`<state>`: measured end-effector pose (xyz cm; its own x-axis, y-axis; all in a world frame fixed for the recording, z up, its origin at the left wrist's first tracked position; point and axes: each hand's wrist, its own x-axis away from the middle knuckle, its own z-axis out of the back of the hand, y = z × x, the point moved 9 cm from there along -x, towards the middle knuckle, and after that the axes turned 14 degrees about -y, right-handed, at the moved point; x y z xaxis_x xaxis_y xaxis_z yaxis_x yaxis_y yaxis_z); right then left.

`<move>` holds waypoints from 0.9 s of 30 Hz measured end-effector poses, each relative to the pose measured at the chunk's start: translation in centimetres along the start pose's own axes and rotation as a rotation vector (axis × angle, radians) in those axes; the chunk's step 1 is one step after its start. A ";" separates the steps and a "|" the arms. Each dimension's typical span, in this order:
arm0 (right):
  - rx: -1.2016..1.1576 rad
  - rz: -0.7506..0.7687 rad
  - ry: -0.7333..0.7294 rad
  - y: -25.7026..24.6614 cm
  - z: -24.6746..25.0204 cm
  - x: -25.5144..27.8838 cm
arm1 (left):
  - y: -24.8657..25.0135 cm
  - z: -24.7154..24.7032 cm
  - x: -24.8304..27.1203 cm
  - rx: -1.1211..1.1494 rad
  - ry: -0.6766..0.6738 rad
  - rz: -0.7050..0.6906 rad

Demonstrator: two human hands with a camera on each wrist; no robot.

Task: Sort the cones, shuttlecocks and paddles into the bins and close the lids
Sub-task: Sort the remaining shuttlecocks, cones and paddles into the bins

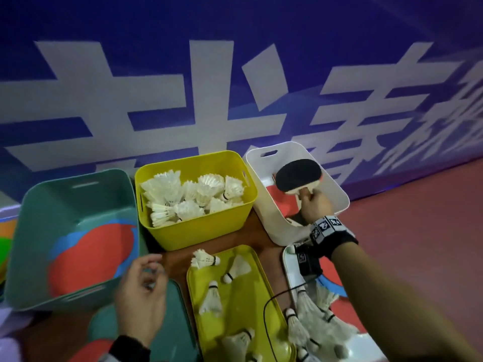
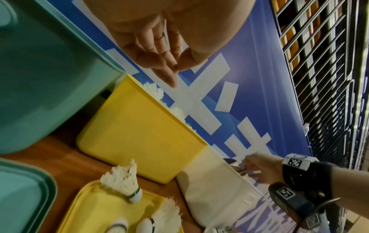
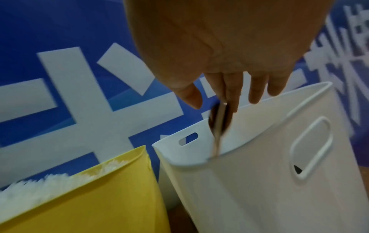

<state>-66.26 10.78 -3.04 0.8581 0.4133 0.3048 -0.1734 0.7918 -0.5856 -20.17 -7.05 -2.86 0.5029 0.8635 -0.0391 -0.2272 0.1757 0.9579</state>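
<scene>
My right hand (image 1: 311,198) grips a black-faced paddle (image 1: 298,176) by its handle over the white bin (image 1: 271,218), which holds other paddles. The right wrist view shows that paddle (image 3: 218,124) edge-on below my fingertips, dipping into the white bin (image 3: 259,181). My left hand (image 1: 154,270) hovers empty, fingers loosely curled, at the front right corner of the green bin (image 1: 78,199). Red and blue flat cones (image 1: 96,254) lie in that bin. The yellow bin (image 1: 198,231) between the two is full of shuttlecocks (image 1: 193,197).
Several loose shuttlecocks (image 1: 205,259) lie on the yellow lid (image 1: 243,296) in front. More shuttlecocks (image 1: 313,317) and a red cone (image 1: 329,275) sit on the white lid (image 1: 290,273) at right. The green lid (image 1: 177,322) lies under my left hand. A blue banner wall stands behind the bins.
</scene>
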 end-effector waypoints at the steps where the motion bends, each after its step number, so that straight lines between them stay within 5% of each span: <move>1: 0.036 0.050 0.013 -0.6 0.1 0.7 | -0.5 -0.9 0.5 -0.028 -0.028 0.023; 6: 0.098 0.548 0.143 -2.9 -0.8 8.3 | -2.4 -6.8 4.0 -0.193 -0.277 0.112; 10: 0.106 0.755 -0.082 -1.6 -5.5 13.4 | -4.7 -10.7 7.0 -0.320 -0.495 0.226; 18: 0.469 0.614 -0.692 5.9 -16.1 18.0 | -9.5 -14.4 12.6 -0.534 -0.736 0.432; 27: 0.918 0.441 -0.780 13.5 -15.8 19.0 | -9.9 -15.8 15.2 -0.644 -0.605 0.431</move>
<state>-44.67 22.24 -16.98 0.1886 0.6243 0.7580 -0.9047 0.4108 -0.1133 -23.39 11.81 -17.44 0.5714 0.5575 0.6022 -0.8126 0.2816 0.5103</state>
